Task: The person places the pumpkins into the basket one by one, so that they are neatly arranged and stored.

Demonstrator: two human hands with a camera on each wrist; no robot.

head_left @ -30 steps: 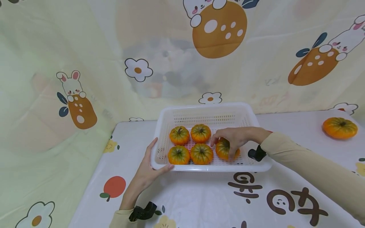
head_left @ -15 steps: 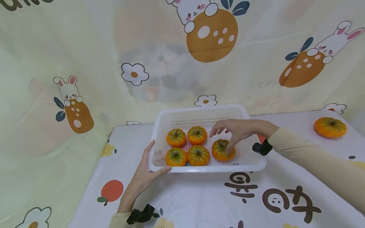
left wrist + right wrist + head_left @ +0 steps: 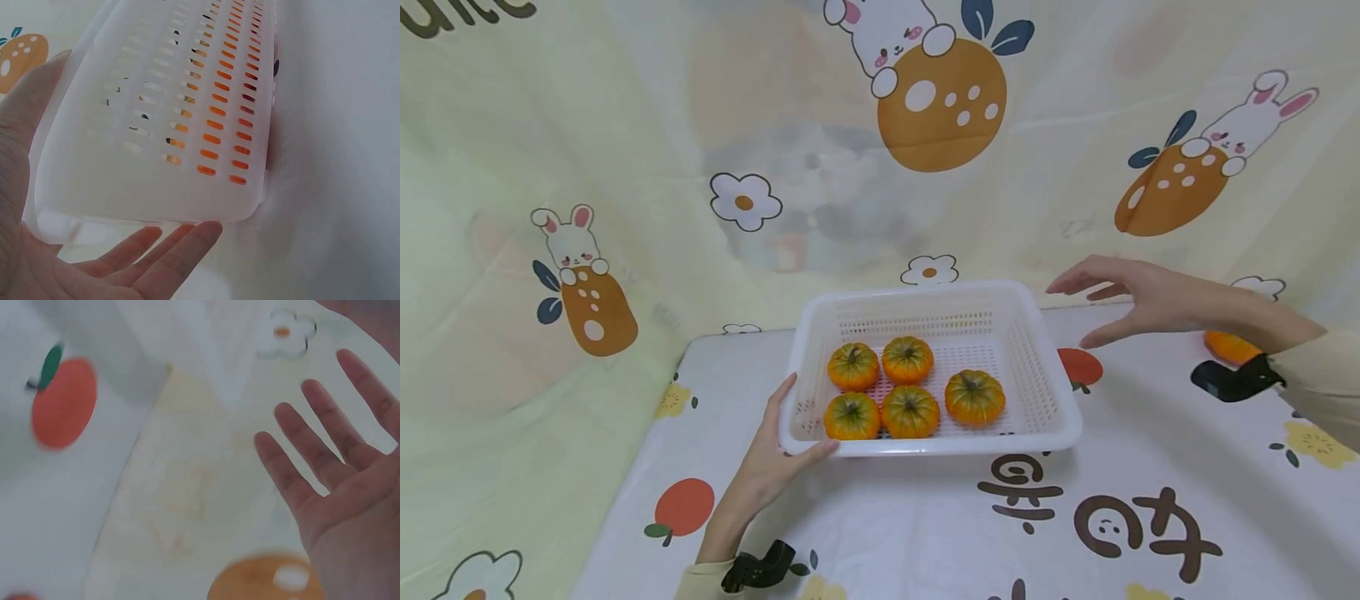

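Note:
A white plastic basket (image 3: 1037, 400) with slotted walls stands on the table against the back curtain. Inside it are several small orange-green pumpkins (image 3: 910, 412); one pumpkin (image 3: 974, 398) lies apart at the right. My left hand (image 3: 767, 462) grips the basket's front left corner, thumb over the front rim and the fingers along the end wall. In the left wrist view, orange shows through the slots above the hand's fingers (image 3: 187, 253). My right hand (image 3: 1138, 296) is in the air right of the basket, fingers spread and holding nothing. Another pumpkin (image 3: 1231, 346) is partly hidden behind the right wrist.
A white printed cloth (image 3: 925, 517) covers the table, with fruit, flowers and brown lettering on it. The pale curtain (image 3: 820, 208) with rabbit prints hangs right behind the basket and along the left side.
My right hand has let go of the pumpkin at the right inside the basket, risen and moved out to the right. My left hand keeps its grip. The head view has shifted slightly.

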